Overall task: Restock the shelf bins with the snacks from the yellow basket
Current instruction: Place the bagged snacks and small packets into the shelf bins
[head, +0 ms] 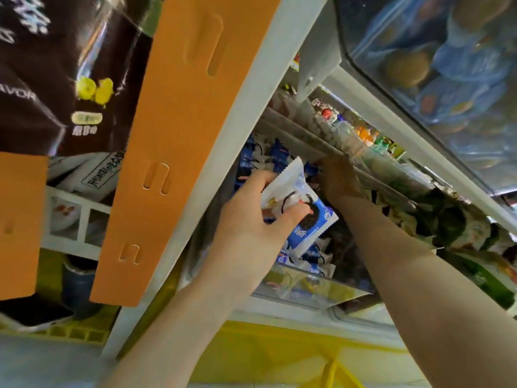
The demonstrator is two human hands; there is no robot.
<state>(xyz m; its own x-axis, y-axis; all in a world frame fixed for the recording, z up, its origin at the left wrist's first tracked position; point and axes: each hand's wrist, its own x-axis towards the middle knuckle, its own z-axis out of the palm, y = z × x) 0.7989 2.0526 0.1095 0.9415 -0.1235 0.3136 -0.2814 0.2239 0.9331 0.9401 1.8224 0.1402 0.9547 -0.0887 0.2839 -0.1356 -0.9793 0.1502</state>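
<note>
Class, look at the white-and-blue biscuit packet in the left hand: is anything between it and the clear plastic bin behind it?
Yes. The right hand reaches into the clear plastic bin just beyond the white-and-blue biscuit packet that the left hand grips, and similar packets lie there too.

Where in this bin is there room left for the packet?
Likely the dark gap bordered by the left hand's packet and the right forearm. Crowded: the back by the right hand, and the bin front, both stacked with packets.
</note>
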